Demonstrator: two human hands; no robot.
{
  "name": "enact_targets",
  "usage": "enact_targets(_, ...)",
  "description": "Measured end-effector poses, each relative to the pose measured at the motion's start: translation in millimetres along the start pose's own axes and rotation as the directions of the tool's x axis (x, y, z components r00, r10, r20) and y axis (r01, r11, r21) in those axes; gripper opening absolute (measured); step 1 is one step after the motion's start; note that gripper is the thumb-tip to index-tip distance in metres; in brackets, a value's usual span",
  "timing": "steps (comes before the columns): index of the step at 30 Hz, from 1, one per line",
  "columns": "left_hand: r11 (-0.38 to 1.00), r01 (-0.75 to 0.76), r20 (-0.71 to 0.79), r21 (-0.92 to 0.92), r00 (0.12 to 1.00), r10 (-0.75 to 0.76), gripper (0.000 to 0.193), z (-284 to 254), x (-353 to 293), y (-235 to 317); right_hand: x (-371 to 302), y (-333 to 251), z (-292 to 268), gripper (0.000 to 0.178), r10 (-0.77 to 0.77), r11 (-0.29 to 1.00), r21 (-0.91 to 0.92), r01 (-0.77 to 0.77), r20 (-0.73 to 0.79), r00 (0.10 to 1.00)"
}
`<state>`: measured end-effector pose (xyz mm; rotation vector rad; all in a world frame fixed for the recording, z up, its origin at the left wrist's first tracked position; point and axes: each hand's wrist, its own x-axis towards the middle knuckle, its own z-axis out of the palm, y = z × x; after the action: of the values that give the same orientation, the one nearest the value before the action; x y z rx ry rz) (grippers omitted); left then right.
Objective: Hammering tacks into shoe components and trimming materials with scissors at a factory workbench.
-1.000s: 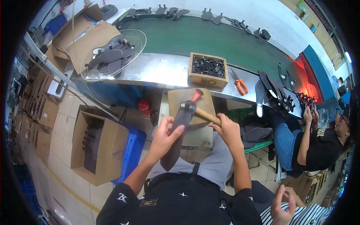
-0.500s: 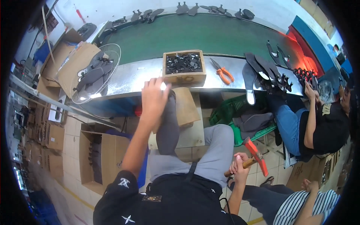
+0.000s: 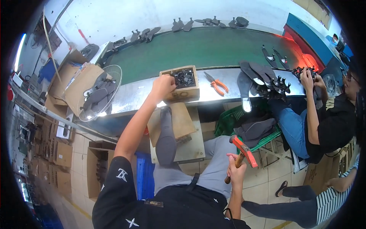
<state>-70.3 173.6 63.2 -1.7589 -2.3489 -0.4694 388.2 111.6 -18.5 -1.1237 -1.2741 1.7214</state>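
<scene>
My left hand (image 3: 164, 87) is at the left rim of a wooden box (image 3: 185, 94) of small black parts (image 3: 185, 78), its fingers curled in over the edge. What those fingertips pinch, if anything, is hidden. My right hand (image 3: 236, 170) is closed round the wooden handle of a hammer (image 3: 244, 150) with an orange head, held up beside my right thigh. In front of me a dark grey shoe sole (image 3: 166, 133) lies lengthwise on a brown pad (image 3: 183, 119) over a pale plate, its near end by my lap. Neither hand touches it.
Orange-handled pliers (image 3: 217, 84) lie on the metal ledge (image 3: 137, 93), right of the box. Farther right are soles with black straps (image 3: 267, 82). A wire basket (image 3: 100, 93) of soles stands left, a green crate (image 3: 248, 126) right. Co-workers sit close on my right.
My left hand has gone from the sole's far end to the parts box, its spread fingers now curled. The hammer has risen slightly in my right hand. The view has shifted a little.
</scene>
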Motion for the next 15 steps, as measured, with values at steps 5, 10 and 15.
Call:
enact_targets(5, 0.979, 0.018, -0.144, -0.203, 0.988, -0.048, 0.02, -7, -11, 20, 11, 4, 2, 0.017, -0.212, 0.969, -0.128, 0.21, -0.006, 0.977)
enact_targets(10, 0.81, 0.0, -0.252, -0.586, 0.95, -0.182, 0.011, -35, -63, 40, 18, -4, 38, 0.034, -0.254, 0.964, 0.111, 0.24, 0.137, 0.958)
enact_targets(15, 0.59, -0.104, -0.192, -0.8, 0.978, -0.087, 0.011, -44, -110, 93, 23, -19, 57, 0.029, -0.45, 0.882, 0.188, 0.431, 0.072, 0.89)
